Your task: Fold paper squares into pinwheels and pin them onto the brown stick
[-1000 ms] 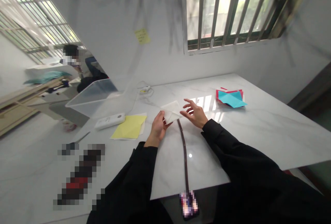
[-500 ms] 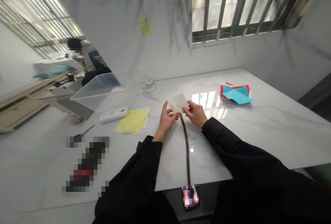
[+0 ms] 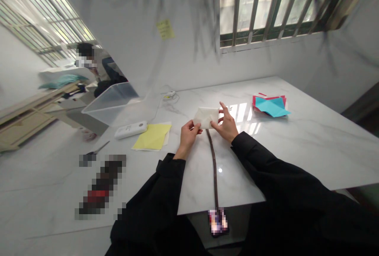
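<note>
Above the middle of the table, a small sheet of folded white paper (image 3: 206,116) is held up between both hands. My left hand (image 3: 188,135) pinches its lower left corner with thumb and fingers. At the lower right side, my right hand (image 3: 226,125) grips the paper with the thumb in front, its index finger raised away from it. A thin dark brown stick-like strip (image 3: 214,169) runs below the paper toward the table's front edge, ending over a phone-like lit screen (image 3: 218,221); its upper end is hidden by the paper.
Yellow paper sheets (image 3: 151,137) lie to the left, beside a white power strip-like device (image 3: 130,130) and scissors (image 3: 96,150). A clear plastic bin (image 3: 109,106) stands behind them. Blue and red papers (image 3: 271,106) are at the back right. A person (image 3: 103,64) sits far left.
The white paper has turned from a tilted position to nearly level. My left hand has shifted slightly down and left, and my right index finger has lifted.
</note>
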`<act>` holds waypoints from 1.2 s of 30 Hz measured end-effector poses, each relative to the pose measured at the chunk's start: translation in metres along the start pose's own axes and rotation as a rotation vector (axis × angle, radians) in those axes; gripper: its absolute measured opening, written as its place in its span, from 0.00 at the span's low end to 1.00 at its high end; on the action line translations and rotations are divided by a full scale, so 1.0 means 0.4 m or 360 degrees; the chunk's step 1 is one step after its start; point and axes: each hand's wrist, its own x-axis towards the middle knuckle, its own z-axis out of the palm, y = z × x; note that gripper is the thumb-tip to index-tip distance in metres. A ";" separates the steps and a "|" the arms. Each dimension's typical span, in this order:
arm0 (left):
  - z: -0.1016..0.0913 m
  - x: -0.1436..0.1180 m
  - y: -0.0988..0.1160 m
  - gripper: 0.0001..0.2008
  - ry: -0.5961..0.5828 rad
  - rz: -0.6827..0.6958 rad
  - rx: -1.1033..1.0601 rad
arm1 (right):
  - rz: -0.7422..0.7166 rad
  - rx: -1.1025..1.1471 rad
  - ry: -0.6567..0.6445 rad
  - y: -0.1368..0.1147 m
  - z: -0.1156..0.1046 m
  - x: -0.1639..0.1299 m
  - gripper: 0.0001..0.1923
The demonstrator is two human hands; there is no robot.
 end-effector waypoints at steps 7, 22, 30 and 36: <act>-0.002 -0.004 0.015 0.19 -0.0096 -0.0097 -0.0165 | 0.0004 0.0061 0.0099 0.006 -0.010 0.014 0.35; -0.019 -0.002 0.018 0.06 -0.0011 -0.0034 -0.0067 | 0.0093 0.0108 0.0082 -0.003 -0.019 0.020 0.13; -0.015 0.007 0.024 0.28 0.0090 -0.0022 -0.0120 | 0.0164 0.0175 0.0039 0.019 -0.013 0.016 0.25; -0.022 0.013 0.015 0.16 0.0092 -0.0086 -0.0164 | 0.0331 0.0472 -0.0136 0.040 -0.002 0.024 0.30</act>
